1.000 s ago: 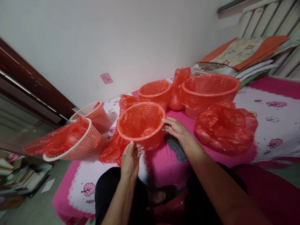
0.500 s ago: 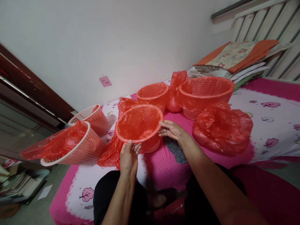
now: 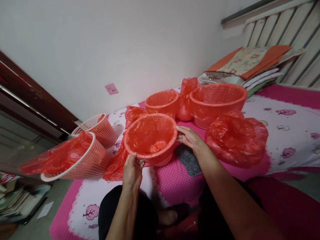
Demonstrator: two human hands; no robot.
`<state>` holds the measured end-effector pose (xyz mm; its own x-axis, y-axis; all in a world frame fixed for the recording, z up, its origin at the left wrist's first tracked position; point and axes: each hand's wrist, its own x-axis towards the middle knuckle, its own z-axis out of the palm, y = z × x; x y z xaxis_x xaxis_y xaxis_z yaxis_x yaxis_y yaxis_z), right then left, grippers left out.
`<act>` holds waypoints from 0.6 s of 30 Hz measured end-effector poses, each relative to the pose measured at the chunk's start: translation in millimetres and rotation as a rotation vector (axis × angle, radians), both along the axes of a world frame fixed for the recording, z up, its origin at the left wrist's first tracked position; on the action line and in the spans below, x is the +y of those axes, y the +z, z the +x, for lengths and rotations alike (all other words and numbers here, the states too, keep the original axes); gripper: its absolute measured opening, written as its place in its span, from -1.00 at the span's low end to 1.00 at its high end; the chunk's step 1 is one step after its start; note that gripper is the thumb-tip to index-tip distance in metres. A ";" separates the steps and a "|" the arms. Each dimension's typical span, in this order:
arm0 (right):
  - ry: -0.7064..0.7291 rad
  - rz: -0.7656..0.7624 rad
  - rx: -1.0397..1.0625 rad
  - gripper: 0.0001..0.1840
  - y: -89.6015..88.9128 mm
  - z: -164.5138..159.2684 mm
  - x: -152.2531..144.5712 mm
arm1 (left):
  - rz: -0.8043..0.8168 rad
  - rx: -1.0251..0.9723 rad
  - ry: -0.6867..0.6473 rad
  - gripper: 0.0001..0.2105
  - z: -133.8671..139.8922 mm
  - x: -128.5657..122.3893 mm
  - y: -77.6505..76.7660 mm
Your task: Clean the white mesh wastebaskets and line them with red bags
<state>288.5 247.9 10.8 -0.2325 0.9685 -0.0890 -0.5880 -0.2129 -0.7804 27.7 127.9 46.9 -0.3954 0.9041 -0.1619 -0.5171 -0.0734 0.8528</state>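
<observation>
A round plastic basket (image 3: 160,156) lined with a red plastic bag (image 3: 142,133) stands on the bed in front of me, the bag folded over its rim. My left hand (image 3: 132,170) pinches the bag's edge at the near left of the rim. At the right side of the rim, my right hand (image 3: 187,136) grips the bag's edge between thumb and fingers. More red film bunches out on the basket's left. A dark grey cloth (image 3: 188,160) lies just under my right hand.
Two more red-lined baskets, a smaller one (image 3: 162,101) and a larger one (image 3: 218,98), stand behind. A puffed red bag (image 3: 237,141) sits at right, a tied one (image 3: 185,103) farther back. Pale baskets (image 3: 91,160) lean at left. Folded bedding (image 3: 250,63) is stacked by the headboard.
My hands have spread slightly apart along the rim, the left toward the left and the right toward the right. The view has shifted a little.
</observation>
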 end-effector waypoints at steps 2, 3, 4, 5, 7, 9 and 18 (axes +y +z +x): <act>0.010 0.027 -0.007 -0.79 -0.6 -0.7 0.1 | 0.000 0.010 0.002 -0.60 -1.6 -0.1 -0.8; 0.014 0.033 -0.012 -0.77 -0.8 -0.6 0.4 | 0.001 0.013 0.007 -0.61 -2.4 -0.2 -1.4; 0.018 0.037 -0.015 -0.76 -1.0 -0.3 0.6 | 0.003 0.015 0.010 -0.61 -3.2 -0.1 -2.1; 0.023 0.038 -0.017 -0.75 -1.0 0.0 0.7 | 0.009 0.013 0.011 -0.61 -4.1 0.2 -2.7; 0.036 0.045 -0.005 -0.76 -0.6 0.2 0.0 | 0.025 0.007 0.010 -0.64 -6.2 2.6 -2.5; 0.067 0.060 0.019 -0.79 0.3 -0.7 -1.7 | 0.038 -0.003 0.016 -0.72 -8.9 7.4 1.1; 0.133 0.064 0.066 -0.81 2.5 -15.0 -7.4 | -0.106 -0.043 0.043 -0.79 -10.8 7.2 15.5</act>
